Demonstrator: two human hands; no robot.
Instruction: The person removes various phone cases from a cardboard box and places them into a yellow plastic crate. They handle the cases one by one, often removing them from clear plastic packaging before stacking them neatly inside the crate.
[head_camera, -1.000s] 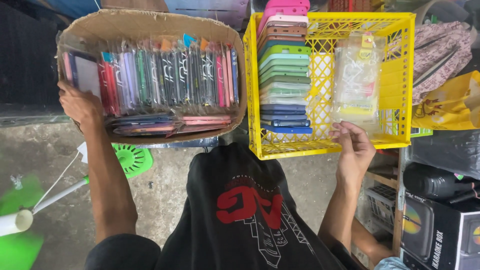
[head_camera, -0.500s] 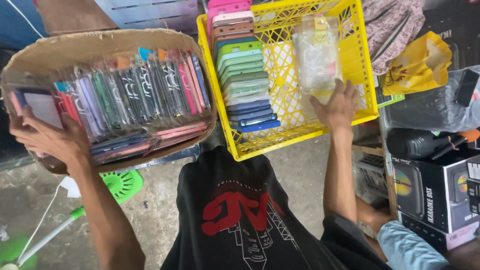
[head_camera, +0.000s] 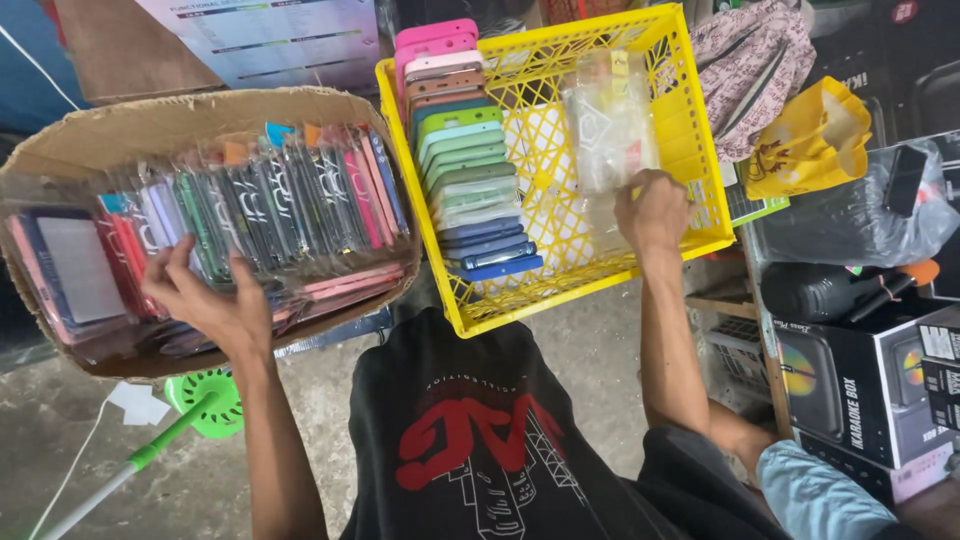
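A cardboard box on the left holds a row of phone cases in clear sleeves, with more lying flat along its front. My left hand rests with fingers spread on the flat packets near the box's front. A yellow plastic crate on the right holds a stack of coloured phone cases along its left side. My right hand reaches into the crate and grips the bottom of a bundle of clear packets standing inside.
A black speaker box and dark bagged goods stand at the right. A yellow bag and patterned cloth bag lie behind the crate. A green and white fan stand sits on the concrete floor below the box.
My left hand has moved from the box's left edge to the flat packets at its front. My right hand has gone deeper into the crate onto the clear packets.
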